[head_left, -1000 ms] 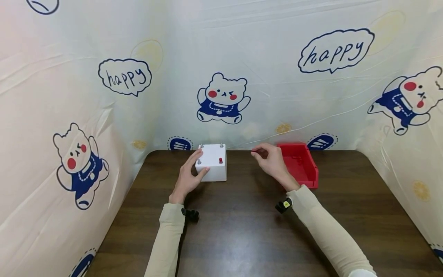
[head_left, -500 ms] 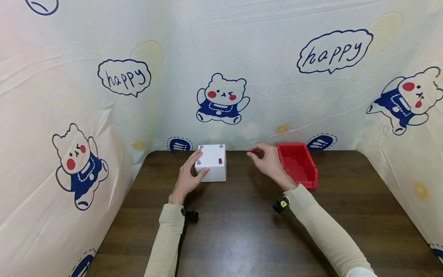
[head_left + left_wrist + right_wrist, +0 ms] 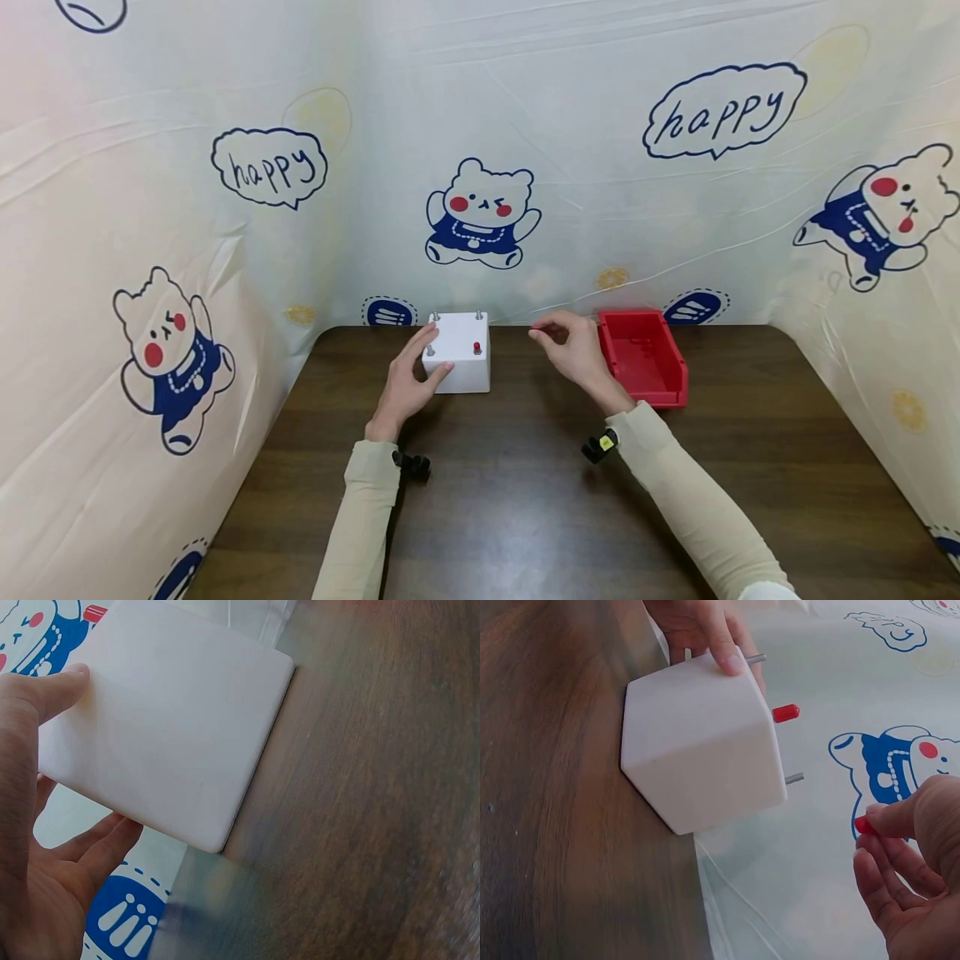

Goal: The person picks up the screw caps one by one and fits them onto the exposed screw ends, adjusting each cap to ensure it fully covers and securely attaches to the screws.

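A white box (image 3: 460,337) stands near the table's back edge, with a metal pin (image 3: 795,778) rising at each top corner. Over the near-right pin sits a red cap (image 3: 786,713). My left hand (image 3: 407,383) holds the box from its left side, thumb on the front face and fingers at the left edge. To the right of the box, in the air, my right hand (image 3: 573,346) pinches a second small red cap (image 3: 865,825) between thumb and index finger. The left wrist view shows the box's smooth front face with my thumb against it.
A red open-front bin (image 3: 681,375) with a few small red pieces inside stands behind and right of my right hand. A printed cloth curtain (image 3: 570,217) rises along the back and both sides of the dark wooden table (image 3: 517,517).
My right hand has moved a little left, away from the red bin and closer to the white box, still pinching the red cap. The left hand and box have stayed put.
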Tool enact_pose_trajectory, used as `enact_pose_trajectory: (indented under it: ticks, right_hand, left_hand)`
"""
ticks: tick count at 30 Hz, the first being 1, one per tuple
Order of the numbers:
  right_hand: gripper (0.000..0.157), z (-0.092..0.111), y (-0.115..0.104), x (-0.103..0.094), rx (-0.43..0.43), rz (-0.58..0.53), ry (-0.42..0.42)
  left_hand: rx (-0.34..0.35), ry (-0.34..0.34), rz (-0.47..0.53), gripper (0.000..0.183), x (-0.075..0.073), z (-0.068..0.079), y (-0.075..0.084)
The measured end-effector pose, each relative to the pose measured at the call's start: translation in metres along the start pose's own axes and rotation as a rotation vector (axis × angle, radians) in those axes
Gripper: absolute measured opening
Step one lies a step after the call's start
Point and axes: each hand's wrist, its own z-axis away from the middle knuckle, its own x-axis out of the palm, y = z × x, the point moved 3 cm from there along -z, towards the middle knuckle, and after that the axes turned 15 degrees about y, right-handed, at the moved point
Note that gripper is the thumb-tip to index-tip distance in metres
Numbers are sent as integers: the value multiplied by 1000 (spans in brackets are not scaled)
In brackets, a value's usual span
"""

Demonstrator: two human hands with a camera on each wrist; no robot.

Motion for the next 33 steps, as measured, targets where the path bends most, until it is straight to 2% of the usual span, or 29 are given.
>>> enact_pose_trajectory:
  ticks: [17,28,33]
  right_hand:
    - [15,9,-7,12,55,-67,47]
    - [16,9,-12,19,18,-152,99]
    - [13,9,-38,15,28,-197,112]
  left_hand:
    - [0,-1,13,65,0,0,-2]
    - [-7,-7,3,65,-1,-1,-1]
    - [-4,-2,15,65,-1,-1,-1]
